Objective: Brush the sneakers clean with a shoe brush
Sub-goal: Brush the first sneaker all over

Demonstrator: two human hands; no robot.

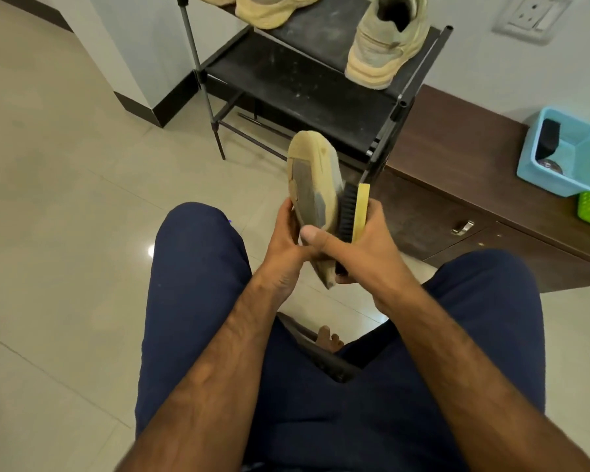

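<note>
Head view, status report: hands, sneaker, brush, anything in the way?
Left hand grips sneaker, sole facing camera. Right hand grips shoe brush, bristles against sneaker's side. Nothing blocking the stroke; another sneaker sits on rack.

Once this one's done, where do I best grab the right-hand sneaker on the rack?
Probably the heel collar of the sneaker, from above on your side: it stands upright, heel toward you, mouth open upward, so fingers can hook inside.

Glossy cream tile floor (65, 165); white wall (474, 69) (socket (532, 15) upper right); black rack (286, 80) beside dark wood cabinet (457, 155).
</note>
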